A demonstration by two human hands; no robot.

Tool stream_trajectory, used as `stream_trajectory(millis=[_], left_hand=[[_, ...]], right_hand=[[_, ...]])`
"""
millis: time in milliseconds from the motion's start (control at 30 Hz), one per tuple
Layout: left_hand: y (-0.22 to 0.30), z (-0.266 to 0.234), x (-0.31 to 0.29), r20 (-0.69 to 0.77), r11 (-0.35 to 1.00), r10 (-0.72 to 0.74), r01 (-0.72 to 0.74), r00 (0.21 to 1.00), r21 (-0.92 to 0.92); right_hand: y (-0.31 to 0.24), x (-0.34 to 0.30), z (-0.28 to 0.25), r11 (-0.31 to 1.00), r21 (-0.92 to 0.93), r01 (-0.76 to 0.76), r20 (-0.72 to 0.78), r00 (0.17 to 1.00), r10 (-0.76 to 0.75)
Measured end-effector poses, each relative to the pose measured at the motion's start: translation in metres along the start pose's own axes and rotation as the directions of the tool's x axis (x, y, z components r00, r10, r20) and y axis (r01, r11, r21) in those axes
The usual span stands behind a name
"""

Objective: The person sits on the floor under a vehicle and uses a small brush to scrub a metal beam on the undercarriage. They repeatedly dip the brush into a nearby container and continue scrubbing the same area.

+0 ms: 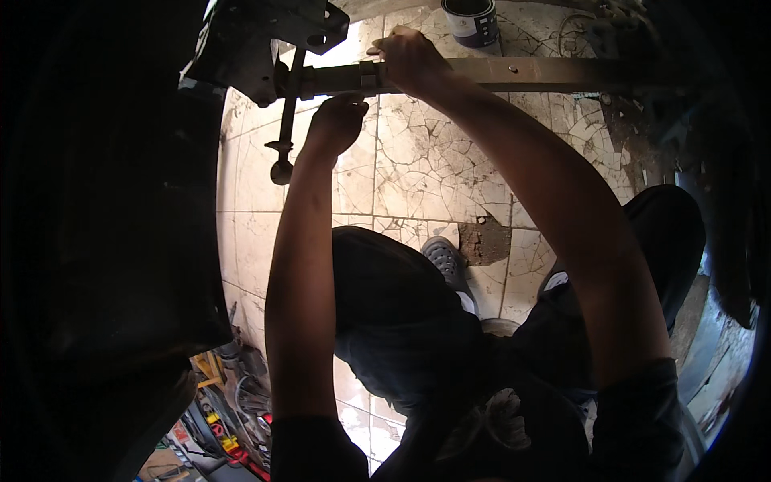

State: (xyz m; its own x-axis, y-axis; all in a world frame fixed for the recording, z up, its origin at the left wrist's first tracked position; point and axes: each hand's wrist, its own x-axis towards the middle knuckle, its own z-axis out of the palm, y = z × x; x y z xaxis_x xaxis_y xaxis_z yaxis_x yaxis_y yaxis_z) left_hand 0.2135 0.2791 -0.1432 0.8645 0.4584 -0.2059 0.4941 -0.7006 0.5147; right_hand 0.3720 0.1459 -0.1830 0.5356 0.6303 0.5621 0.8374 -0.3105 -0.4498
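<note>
A long flat metal bar (530, 74) runs across the top of the view, clamped at its left end in a dark bench vise (257, 48). My right hand (411, 58) is wrapped over the top of the bar, just right of a small metal clamp block. Under the bar, close to the vise jaws, my left hand (336, 122) is closed against the bar's underside; what it holds is hidden. The vise handle (285, 120) hangs down to the left of that hand, ending in a ball.
Below lies a cracked pale tile floor (434, 169) with a broken patch. A paint can (472, 20) stands at the top. My grey shoe (443, 261) and dark trousers are beneath. A large dark mass fills the left; tools and cables clutter the lower left.
</note>
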Motion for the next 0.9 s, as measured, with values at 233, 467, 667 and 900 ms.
stream_trajectory(millis=[233, 467, 667, 900], left_hand=[[0.018, -0.009, -0.001, 0.042, 0.968, 0.015, -0.026, 0.999, 0.249], [0.067, 0.008, -0.047, 0.123, 0.974, -0.005, -0.023, 0.992, 0.225], [0.082, 0.016, -0.052, 0.219, 0.955, -0.066, -0.002, 0.973, 0.296], [0.035, 0.004, 0.013, 0.123, 0.879, -0.336, 0.264, 0.934, 0.396]], right_hand=[[0.027, -0.001, -0.032, 0.980, 0.092, -0.174, 0.263, 0.954, 0.145], [0.058, -0.012, -0.053, 0.885, 0.162, -0.437, 0.444, 0.833, 0.330], [0.034, -0.031, -0.002, 0.996, -0.016, -0.083, 0.383, 0.920, 0.083], [0.016, -0.031, -0.003, 0.984, -0.042, -0.172, 0.470, 0.866, 0.171]])
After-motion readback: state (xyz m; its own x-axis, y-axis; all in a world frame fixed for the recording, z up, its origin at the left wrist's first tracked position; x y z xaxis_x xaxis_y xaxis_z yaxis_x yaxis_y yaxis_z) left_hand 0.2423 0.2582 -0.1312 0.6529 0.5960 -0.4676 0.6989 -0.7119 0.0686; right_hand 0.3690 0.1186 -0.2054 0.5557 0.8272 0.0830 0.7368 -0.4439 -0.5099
